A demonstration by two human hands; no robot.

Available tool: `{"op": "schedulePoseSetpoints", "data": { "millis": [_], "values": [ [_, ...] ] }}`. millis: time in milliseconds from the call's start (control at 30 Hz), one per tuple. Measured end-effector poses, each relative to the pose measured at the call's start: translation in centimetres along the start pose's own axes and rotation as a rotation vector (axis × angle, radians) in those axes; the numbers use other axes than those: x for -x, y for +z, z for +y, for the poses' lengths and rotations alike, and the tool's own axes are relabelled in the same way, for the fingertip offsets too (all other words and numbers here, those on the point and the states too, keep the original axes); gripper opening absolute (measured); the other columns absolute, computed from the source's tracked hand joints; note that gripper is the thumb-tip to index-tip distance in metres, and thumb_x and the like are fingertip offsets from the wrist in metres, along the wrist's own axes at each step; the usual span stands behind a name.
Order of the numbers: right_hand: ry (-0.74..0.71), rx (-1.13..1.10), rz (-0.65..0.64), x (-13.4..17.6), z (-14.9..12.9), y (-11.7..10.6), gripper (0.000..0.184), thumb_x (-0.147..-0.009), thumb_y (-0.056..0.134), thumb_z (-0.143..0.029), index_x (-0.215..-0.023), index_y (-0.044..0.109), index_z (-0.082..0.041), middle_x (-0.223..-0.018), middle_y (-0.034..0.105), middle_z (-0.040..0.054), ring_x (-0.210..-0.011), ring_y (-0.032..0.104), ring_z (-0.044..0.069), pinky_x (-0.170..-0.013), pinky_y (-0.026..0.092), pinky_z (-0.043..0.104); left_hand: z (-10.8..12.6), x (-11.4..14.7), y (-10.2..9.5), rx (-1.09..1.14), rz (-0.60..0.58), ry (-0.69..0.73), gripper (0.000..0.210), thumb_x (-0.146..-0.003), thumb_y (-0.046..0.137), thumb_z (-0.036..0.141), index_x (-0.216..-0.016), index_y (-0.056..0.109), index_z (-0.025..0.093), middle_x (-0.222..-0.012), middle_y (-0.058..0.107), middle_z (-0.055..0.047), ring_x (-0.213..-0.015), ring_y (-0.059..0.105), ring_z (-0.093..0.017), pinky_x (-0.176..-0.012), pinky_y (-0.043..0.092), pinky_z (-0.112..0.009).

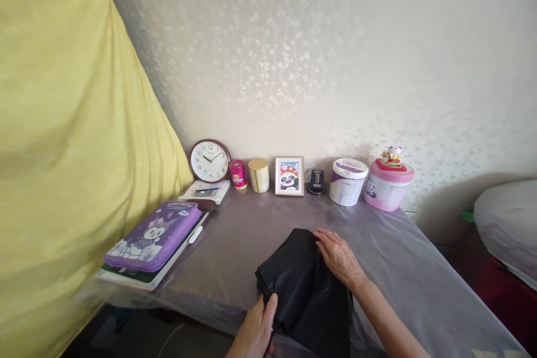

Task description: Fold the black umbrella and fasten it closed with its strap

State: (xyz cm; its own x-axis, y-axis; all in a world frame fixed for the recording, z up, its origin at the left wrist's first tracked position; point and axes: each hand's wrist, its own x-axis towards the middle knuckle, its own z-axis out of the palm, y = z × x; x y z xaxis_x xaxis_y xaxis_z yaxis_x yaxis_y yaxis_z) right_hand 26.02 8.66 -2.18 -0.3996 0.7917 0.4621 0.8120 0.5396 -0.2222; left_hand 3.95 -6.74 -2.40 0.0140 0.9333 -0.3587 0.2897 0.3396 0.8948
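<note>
Black folded fabric (308, 291) located at the near edge of the desk (229, 243), nearer me than the framed panda picture (289, 177). My left grip (255, 325) is closed on its left side, thumb uppermost. My right grip (342, 261) touches its far right edge, fingers extended; whether it also pinches, I cannot tell.

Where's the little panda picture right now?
In the head view, the panda picture stands at the back of the table, slightly right of centre, between the yellow canister and the small black stand.
</note>
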Motion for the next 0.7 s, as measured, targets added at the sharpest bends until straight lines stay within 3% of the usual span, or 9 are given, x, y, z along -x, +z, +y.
{"op": "schedulePoseSetpoints", "data": {
  "millis": [100,300,467,700],
  "values": [
    [0.028,-0.009,-0.169,1.3,1.5,-1.7,0.033,-0.084,0.037,-0.015,-0.104,0.062,-0.024,-0.105,0.066,0.0053,-0.096,0.061,0.021,-0.083,0.048,0.035,-1.1,-0.7,0.5,0.035,-0.021,-0.031,0.070,-0.082,0.023,0.067,-0.129,0.040,0.019,-0.046,0.051,0.003,-0.035,0.048,-0.016,-0.036,0.040,-0.027],
    [0.179,-0.007,-0.388,4.3,4.4,-2.2,0.057,-0.070,0.038,-0.003,-0.119,0.054,-0.027,-0.116,0.062,0.0053,-0.100,0.061,0.021,-0.080,0.048,0.034,-2.3,-1.0,0.9,0.073,-0.013,-0.042,0.070,-0.081,0.021,0.070,-0.125,0.042,0.021,-0.041,0.043,0.006,-0.030,0.041,-0.013,-0.031,0.034,-0.022],
    [0.164,-0.093,-0.409,5.4,4.9,-2.0,0.064,-0.066,0.044,-0.007,-0.126,0.047,-0.028,-0.124,0.057,0.0041,-0.105,0.059,0.020,-0.084,0.047,0.032,-2.1,-1.1,0.9,0.056,-0.018,-0.048,0.071,-0.080,0.020,0.070,-0.126,0.041,0.020,-0.041,0.042,0.007,-0.030,0.042,-0.013,-0.031,0.034,-0.021],
    [0.099,-0.180,-0.360,4.4,3.2,-4.5,0.051,-0.072,0.045,-0.017,-0.122,0.051,-0.028,-0.122,0.057,0.0044,-0.108,0.056,0.021,-0.090,0.045,0.034,-2.0,-1.0,0.9,0.048,-0.009,-0.068,0.071,-0.081,0.020,0.069,-0.126,0.040,0.018,-0.041,0.043,0.007,-0.029,0.041,-0.012,-0.031,0.034,-0.020]
  ]
}}
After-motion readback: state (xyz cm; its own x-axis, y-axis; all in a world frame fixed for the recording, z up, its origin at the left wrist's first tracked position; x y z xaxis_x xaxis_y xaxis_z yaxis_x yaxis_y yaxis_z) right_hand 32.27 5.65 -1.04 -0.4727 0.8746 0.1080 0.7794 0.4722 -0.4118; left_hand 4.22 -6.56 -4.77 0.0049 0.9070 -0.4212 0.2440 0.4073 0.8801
